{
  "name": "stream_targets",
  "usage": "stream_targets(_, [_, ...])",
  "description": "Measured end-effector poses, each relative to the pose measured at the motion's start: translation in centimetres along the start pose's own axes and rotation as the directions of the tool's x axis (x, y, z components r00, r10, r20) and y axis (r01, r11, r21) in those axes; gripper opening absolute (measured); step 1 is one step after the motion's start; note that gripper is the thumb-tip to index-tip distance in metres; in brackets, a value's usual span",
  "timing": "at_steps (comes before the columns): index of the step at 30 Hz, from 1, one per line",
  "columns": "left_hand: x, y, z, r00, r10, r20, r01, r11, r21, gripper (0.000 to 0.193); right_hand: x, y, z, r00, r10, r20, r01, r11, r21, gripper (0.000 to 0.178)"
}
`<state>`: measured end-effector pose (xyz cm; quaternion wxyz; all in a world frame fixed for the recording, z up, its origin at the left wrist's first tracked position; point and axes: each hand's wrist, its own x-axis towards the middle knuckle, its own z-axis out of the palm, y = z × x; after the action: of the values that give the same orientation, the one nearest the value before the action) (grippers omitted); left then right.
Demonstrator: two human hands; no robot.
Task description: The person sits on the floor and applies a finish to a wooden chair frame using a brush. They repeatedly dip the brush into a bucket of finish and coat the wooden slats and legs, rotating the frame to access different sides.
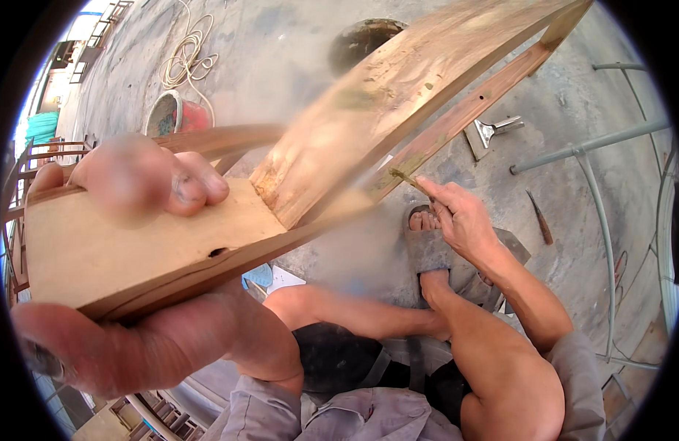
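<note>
A curved wooden frame piece (383, 95) runs from the left up to the upper right, its face marked with greenish patches. My left hand (163, 338) is wrapped round the squared wooden end (148, 228) at the left, thumb below and fingers over the top. A small dark hole shows in that end's edge. In my right hand (464, 224), a thin stick-like tool (409, 178) is pinched, with greenish paste at its tip. That tip meets, or sits very close to, the narrower lower rail (457, 132), where a greenish smear shows.
A red and grey bucket (194, 116) stands beyond the wood, near a coiled pale cord (185, 62). A blurred dark round container (358, 44) is at the top. A metal bracket-like piece (501, 126), a wooden-handled pointed tool (541, 224) and metal tubing (597, 147) are at the right.
</note>
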<state>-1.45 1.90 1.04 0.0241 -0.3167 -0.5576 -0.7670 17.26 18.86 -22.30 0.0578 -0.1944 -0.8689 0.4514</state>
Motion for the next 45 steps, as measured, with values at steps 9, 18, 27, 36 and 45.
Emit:
stream_targets(9, [0.4,-0.9,-1.1,0.993,0.081,0.081,-0.085,0.995,0.043,0.060,-0.6,-0.4,2.1,0.995,-0.074,0.064,0.090,0.952,-0.293,0.062])
stream_targets(18, [0.1,-1.2,-0.4,0.994,0.082,0.066,-0.086,0.995,0.054,0.062,-1.4,0.0,0.9,0.994,-0.065,0.088,0.091,0.935,-0.342,0.062])
stream_targets(27, [-0.1,-0.8,0.0,0.996,0.090,-0.025,-0.087,0.993,0.079,0.065,-0.8,-0.4,2.2,0.988,-0.065,0.142,0.109,0.939,-0.326,0.066])
stream_targets(36, [-0.1,-0.5,-0.3,0.995,0.098,-0.019,-0.096,0.992,0.079,0.064,-0.3,-1.3,1.5,0.994,-0.095,0.048,0.105,0.950,-0.293,0.066])
stream_targets(45, [-0.4,-0.4,-0.2,0.995,0.104,0.003,-0.104,0.988,0.114,0.064,-0.2,-1.1,2.1,0.995,-0.084,0.053,0.095,0.955,-0.280,0.061])
